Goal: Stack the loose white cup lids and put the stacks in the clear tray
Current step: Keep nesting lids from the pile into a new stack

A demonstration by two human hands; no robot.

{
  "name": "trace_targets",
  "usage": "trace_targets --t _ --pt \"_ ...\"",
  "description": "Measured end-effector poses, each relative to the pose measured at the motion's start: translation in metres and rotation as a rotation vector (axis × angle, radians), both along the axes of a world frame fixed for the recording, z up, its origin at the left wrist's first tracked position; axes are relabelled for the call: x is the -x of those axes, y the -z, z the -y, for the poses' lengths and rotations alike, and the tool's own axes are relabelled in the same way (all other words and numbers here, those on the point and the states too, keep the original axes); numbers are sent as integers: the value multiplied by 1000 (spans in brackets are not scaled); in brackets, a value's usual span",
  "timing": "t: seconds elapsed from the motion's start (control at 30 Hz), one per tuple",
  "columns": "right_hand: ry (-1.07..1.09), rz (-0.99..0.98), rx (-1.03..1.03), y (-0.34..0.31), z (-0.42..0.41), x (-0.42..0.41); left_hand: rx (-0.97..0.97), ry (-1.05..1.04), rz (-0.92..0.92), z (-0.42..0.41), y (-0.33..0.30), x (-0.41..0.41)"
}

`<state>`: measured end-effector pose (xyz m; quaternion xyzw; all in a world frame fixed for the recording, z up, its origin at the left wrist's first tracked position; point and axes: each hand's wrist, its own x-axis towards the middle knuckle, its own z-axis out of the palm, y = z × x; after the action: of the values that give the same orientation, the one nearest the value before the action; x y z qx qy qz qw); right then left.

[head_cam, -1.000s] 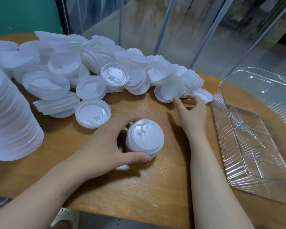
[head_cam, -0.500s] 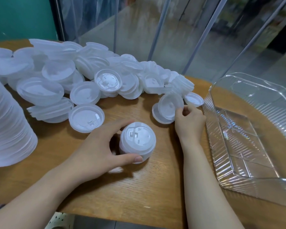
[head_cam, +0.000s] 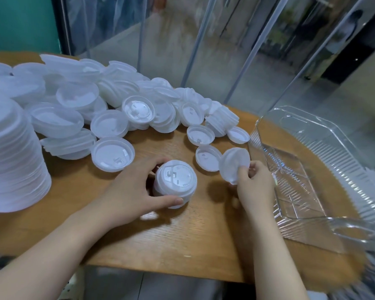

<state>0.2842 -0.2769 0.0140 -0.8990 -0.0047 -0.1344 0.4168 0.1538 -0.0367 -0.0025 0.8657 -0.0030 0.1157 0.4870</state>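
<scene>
Two hands work over the wooden table (head_cam: 204, 245). The left hand (head_cam: 130, 191) curls round a short stack of white lids (head_cam: 175, 182) standing on the table near its front edge, thumb against the near side and fingers wrapped behind. The right hand (head_cam: 254, 182) pinches a single lid (head_cam: 233, 162) by its lower rim between thumb and fingertips, holding it tilted on edge just right of the stack and apart from it. Beside that lid, another loose lid (head_cam: 207, 158) lies on the table, with one more (head_cam: 200, 135) behind it. A large heap of loose lids (head_cam: 108, 105) spreads across the far left of the table, and a tall stack (head_cam: 11, 161) stands at the left edge. The clear tray (head_cam: 307, 148) sits at the right, close to the right hand; it appears to hold no lids, though glare makes its floor hard to read.
</scene>
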Motion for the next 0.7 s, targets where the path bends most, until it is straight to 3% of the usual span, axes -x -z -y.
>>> trace_targets --t 0.33,0.7 --pt "-1 -32 -147 19 12 36 -11 -44 -35 4 0 -6" --pt "-173 -26 84 16 9 21 -29 -6 -22 5 0 -6"
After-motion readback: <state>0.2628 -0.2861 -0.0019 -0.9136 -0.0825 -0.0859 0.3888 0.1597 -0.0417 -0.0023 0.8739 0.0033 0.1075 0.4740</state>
